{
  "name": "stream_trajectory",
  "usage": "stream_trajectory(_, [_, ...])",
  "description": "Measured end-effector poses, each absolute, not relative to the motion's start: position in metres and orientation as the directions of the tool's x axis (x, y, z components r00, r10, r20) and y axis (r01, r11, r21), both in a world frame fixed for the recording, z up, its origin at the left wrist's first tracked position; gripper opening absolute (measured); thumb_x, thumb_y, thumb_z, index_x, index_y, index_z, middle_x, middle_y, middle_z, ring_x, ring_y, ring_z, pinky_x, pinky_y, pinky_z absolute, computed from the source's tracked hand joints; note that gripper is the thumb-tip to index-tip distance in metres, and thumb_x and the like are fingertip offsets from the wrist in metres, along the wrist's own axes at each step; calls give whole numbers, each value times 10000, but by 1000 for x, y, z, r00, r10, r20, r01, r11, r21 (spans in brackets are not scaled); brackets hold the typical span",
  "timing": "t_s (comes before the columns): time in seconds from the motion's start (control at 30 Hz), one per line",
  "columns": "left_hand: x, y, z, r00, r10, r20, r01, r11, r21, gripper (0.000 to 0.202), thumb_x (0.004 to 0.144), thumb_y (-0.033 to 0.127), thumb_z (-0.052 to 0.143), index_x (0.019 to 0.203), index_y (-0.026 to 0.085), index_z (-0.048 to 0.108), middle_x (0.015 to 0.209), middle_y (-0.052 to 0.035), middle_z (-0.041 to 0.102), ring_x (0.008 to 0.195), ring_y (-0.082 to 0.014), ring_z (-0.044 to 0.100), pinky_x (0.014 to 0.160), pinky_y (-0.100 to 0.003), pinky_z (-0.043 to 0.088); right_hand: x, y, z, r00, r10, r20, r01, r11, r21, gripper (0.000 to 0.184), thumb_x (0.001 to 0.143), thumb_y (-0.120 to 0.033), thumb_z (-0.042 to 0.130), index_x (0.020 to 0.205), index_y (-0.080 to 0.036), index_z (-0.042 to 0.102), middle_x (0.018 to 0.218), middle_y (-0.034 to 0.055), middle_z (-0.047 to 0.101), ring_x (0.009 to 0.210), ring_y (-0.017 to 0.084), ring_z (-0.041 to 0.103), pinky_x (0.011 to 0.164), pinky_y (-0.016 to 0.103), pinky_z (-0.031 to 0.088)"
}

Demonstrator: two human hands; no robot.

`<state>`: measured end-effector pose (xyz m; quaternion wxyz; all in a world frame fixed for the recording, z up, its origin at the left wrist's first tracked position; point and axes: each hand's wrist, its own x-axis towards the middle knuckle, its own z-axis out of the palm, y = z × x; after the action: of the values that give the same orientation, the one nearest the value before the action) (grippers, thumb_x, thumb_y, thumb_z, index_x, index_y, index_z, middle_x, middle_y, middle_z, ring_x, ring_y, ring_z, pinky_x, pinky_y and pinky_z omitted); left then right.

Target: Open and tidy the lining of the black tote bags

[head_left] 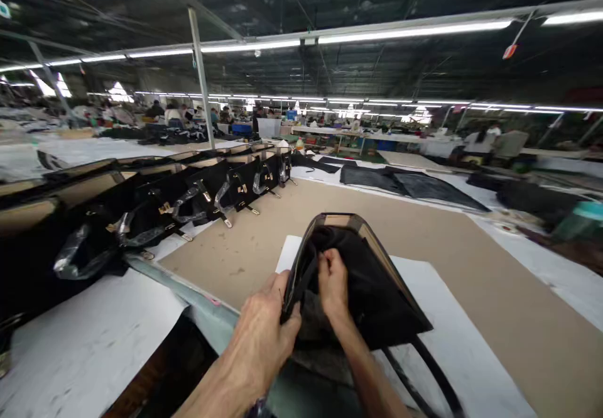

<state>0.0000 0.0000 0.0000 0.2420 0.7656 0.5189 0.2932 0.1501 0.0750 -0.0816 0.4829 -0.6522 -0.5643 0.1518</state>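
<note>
A black handbag point(393, 314) lies on its side on the table in front of me, its opening facing me with a tan strip along the rim. My left hand point(261, 327) is closed on the left edge of that opening, thumb inside. Reaching into the bag, my right hand point(333, 283) has its fingers pinched together at the dark lining point(355, 251); its fingertips are partly hidden by the cloth. Two black straps point(436, 371) trail from the bag toward the lower right.
Rows of black bags point(155, 201) with plastic-wrapped handles stand along the left. White paper point(443, 305) lies under the bag on a tan board point(499, 267). Flat black pieces point(405, 182) lie at the back. A teal-lidded container point(586, 214) is at right; people sit farther off.
</note>
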Motion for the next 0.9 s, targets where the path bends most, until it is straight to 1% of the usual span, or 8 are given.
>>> stream_trajectory(0.13, [-12, 13, 4, 222, 961, 165, 649, -272, 711, 143, 749, 179, 406, 870, 194, 481, 737, 3, 561, 661, -134, 519, 608, -218, 360, 133, 38, -105, -87, 862, 500, 691, 414, -593, 428, 817, -173, 310, 1245, -168, 314, 1308, 80, 354, 1169, 163, 358, 955, 312, 331])
stream_trajectory(0.2, [-17, 18, 6, 201, 966, 162, 649, -255, 717, 137, 757, 196, 403, 865, 198, 487, 694, 13, 556, 630, -131, 512, 592, -218, 357, 139, 23, -113, -25, 908, 419, 782, 279, -557, 379, 827, -181, 301, 1196, -169, 387, 1257, 86, 415, 1123, 169, 410, 921, 303, 360])
stream_trajectory(0.3, [-18, 20, 11, 206, 963, 173, 652, -267, 709, 115, 755, 212, 409, 827, 192, 497, 668, 15, 550, 611, -131, 506, 576, -219, 353, 155, 14, -115, 39, 992, 118, 902, 16, -431, 242, 789, -180, 396, 958, -177, 570, 1004, 85, 586, 944, 205, 536, 796, 307, 429])
stream_trajectory(0.37, [-16, 16, 15, 230, 956, 181, 631, -289, 720, 112, 746, 208, 418, 818, 188, 501, 682, 9, 553, 622, -131, 511, 584, -218, 363, 160, 20, -111, -7, 1000, -28, 944, -3, -330, 183, 717, -144, 493, 851, -189, 611, 888, 76, 625, 864, 225, 570, 738, 308, 441])
stream_trajectory(0.43, [-13, 6, 18, 266, 949, 173, 605, -303, 736, 127, 736, 212, 430, 837, 187, 503, 694, 5, 560, 633, -135, 520, 593, -216, 379, 161, 34, -102, 13, 999, -42, 953, -25, -300, 277, 682, -116, 530, 942, -188, 591, 836, 83, 637, 802, 237, 591, 695, 317, 445])
stream_trajectory(0.6, [-11, -21, 8, 265, 947, 183, 566, -306, 765, 175, 715, 228, 445, 869, 178, 511, 747, -19, 587, 677, -153, 551, 614, -218, 421, 150, 77, -76, 211, 965, 159, 925, -145, -351, 444, 832, -225, 354, 1256, -99, 313, 1003, 176, 579, 922, 257, 552, 764, 378, 420])
stream_trajectory(0.77, [-16, -23, -9, 140, 969, 201, 567, -245, 786, 248, 706, 253, 459, 937, 176, 509, 735, -14, 603, 658, -152, 568, 620, -222, 451, 138, 73, -78, -172, 888, 426, 811, 373, -451, 519, 798, -146, 371, 1300, -217, 259, 1286, 58, 391, 1158, 167, 376, 946, 293, 341])
stream_trajectory(0.9, [-21, -20, -14, 131, 973, 190, 573, -231, 786, 306, 707, 296, 483, 998, 201, 495, 801, -15, 623, 713, -164, 589, 658, -238, 470, 157, 38, -79, -4, 841, 541, 845, 292, -448, 478, 834, -184, 334, 1305, -179, 252, 1326, 79, 332, 1186, 186, 341, 948, 340, 358])
